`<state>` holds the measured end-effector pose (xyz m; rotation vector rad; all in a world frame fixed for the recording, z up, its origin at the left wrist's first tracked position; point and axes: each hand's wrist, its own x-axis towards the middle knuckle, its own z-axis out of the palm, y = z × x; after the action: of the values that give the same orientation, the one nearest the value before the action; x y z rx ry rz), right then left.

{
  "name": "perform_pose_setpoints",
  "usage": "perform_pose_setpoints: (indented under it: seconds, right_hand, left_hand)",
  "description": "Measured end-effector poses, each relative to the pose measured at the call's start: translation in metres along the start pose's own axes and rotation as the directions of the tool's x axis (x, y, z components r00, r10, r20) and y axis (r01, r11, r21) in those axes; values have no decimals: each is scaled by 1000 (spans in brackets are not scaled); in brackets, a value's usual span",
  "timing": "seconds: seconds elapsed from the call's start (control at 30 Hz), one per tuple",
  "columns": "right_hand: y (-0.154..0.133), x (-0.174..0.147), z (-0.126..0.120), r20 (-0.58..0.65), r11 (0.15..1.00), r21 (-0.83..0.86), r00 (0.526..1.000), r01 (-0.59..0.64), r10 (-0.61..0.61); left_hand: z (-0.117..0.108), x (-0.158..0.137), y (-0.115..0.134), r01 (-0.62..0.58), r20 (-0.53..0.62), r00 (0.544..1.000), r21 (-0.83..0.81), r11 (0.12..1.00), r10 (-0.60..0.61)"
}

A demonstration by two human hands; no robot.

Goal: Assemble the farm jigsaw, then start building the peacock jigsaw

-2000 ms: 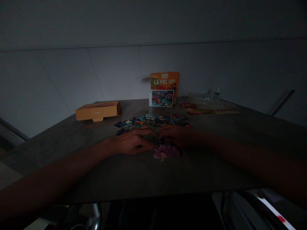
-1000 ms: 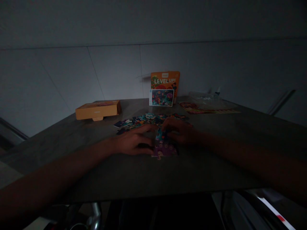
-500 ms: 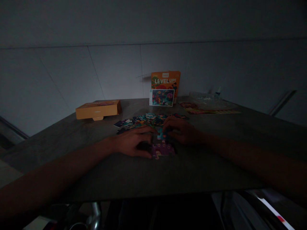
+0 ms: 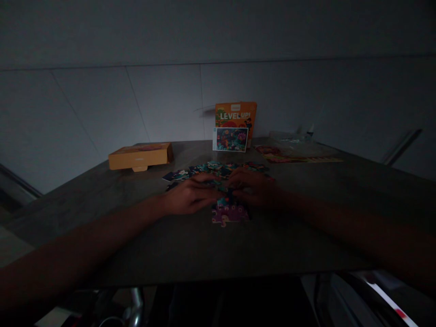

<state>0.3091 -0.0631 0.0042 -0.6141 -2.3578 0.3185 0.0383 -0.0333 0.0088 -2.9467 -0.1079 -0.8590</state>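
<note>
A purple section of jigsaw puzzle [image 4: 230, 214] lies flat on the dark table in front of me. At its far edge is a teal puzzle piece [image 4: 222, 201]. My left hand [image 4: 190, 195] reaches in from the left, palm down, its fingers stretched out and their tips at the teal piece. From the right, my right hand [image 4: 255, 187] has its thumb and fingers bent together around a dark-and-teal puzzle piece, partly hidden by the fingers. A heap of loose puzzle pieces [image 4: 214, 168] spreads just beyond both hands. Dim light blurs the fingertips.
Behind the heap, a small picture card [image 4: 230, 139] leans against an upright orange box [image 4: 235, 110]. A yellow box [image 4: 139, 157] lies at the back left. Colourful printed sheet [image 4: 272, 154] and clear plastic packaging [image 4: 289, 138] lie at the back right, near the wall.
My left hand has drawn its thumb in and moved off the purple section, uncovering its left side. The teal piece and my right hand's fingertips have shifted slightly nearer to the purple section.
</note>
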Motion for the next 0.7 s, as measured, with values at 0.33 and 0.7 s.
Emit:
perform_pose_setpoints:
  seconds: [0.33,0.7]
  right_hand:
    - [-5,1,-9,285,950,-300,942,-88,177]
    - [-14,2,-13,368,974,-223,921,-47,129]
  left_hand:
    - [-16,-1,-2,-49,-128,990,55,997,56]
    - [-13,-5,-11,223,324,929,-111,968,-177]
